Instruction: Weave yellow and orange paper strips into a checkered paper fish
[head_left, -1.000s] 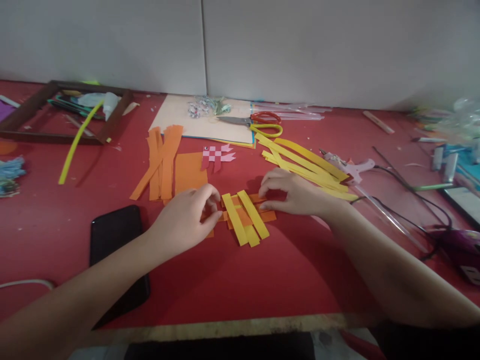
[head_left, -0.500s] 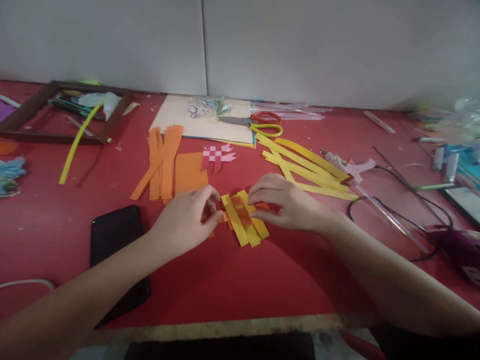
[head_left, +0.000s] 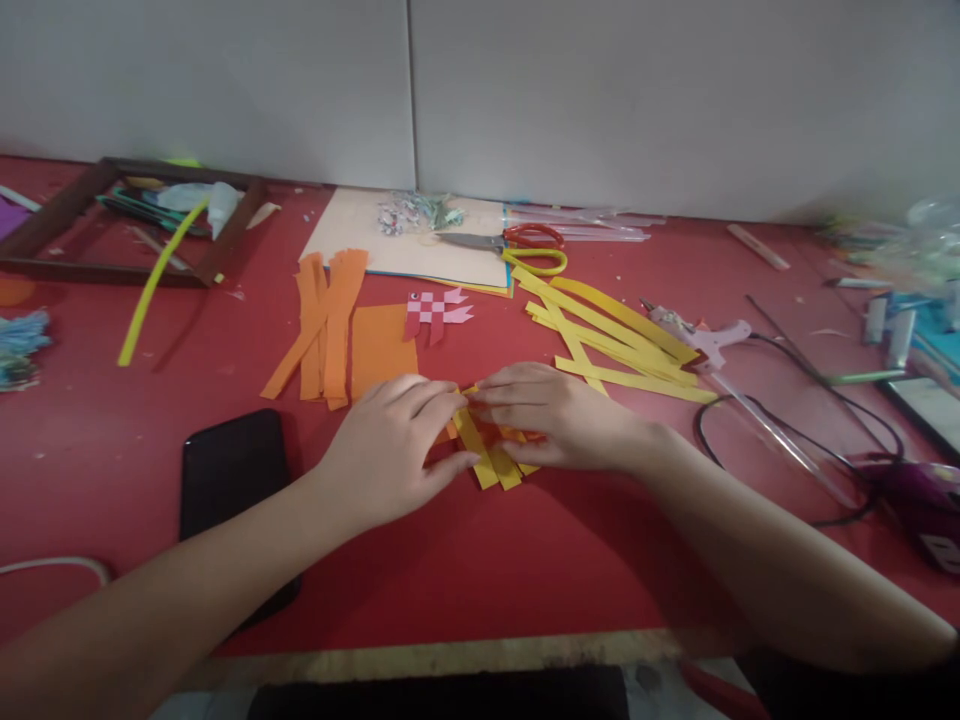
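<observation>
Crossed yellow and orange paper strips (head_left: 487,474) lie at the near centre of the red table (head_left: 525,570). The left hand (head_left: 397,445) and right hand (head_left: 566,415) rest over them, partly open, fingers bent, thumbs apart. Beyond lies a checkered paper fish (head_left: 431,308), with loose orange strips (head_left: 339,325) to its left and loose yellow strips (head_left: 611,325) to its right.
</observation>
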